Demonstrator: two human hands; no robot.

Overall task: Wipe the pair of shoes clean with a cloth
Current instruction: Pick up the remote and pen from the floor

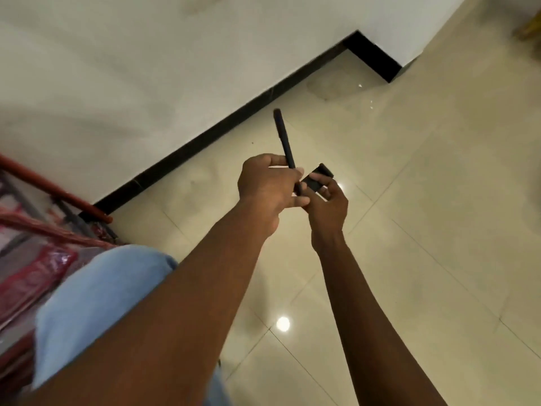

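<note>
Two hands met at the middle of the head view, above a glossy cream tiled floor (409, 230). The left hand (265, 186) had its fingers curled round the lower end of a slim black rod (283, 139), which rose out of the fist toward 11 o'clock. Its bottom tip was hidden among the fingers. The right hand (329, 208), just beside the left at 3 o'clock, pinched a small black piece (317, 178) between thumb and fingertips. Fingers covered much of that piece, and what it was could not be told. Whether rod and piece touched was also unclear.

A pale blue sleeve (96, 303) covered the left upper arm at 7 o'clock, cut off by the frame. At 9 o'clock a red-framed rack (44, 183) holding wrapped red goods was blurred and cropped. Black skirting (205, 142) ran along the white wall (146, 68) from 9 toward 1 o'clock. Where the shoes and cloth lay could not be told from this view.
</note>
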